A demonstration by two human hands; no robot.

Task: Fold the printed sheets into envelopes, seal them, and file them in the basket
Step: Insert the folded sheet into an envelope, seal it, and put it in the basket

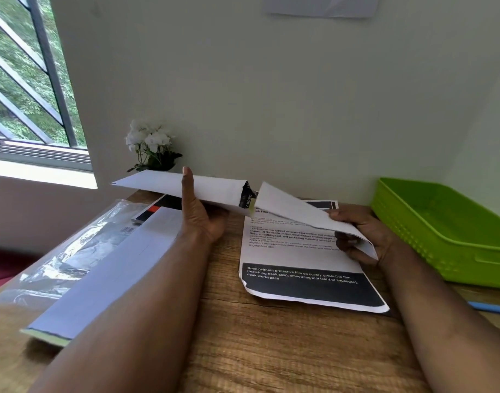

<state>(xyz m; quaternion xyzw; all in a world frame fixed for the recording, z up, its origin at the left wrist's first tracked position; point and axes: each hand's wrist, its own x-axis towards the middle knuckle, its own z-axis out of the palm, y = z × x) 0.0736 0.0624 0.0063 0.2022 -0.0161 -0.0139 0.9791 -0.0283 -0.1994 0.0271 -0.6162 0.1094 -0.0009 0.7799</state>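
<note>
Hands hold folded sheet (214, 191); printed sheet (305, 268) reads "Book".

folded sheet (214, 191): white outside, a bit of black print peeking at the fold
printed sheet (305, 268): white, black text, fat black band with white lettering
basket (441, 228): bright lime green, ribbed sides
desk (271, 350): brown wood grain
flowers (149, 140): white, dark green leaves
wall (271, 95): pale, plain

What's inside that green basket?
Nothing shows inside the green basket: only bare green floor and ribbed walls are visible. Its right end runs out of the picture, so that part cannot be checked.
</note>
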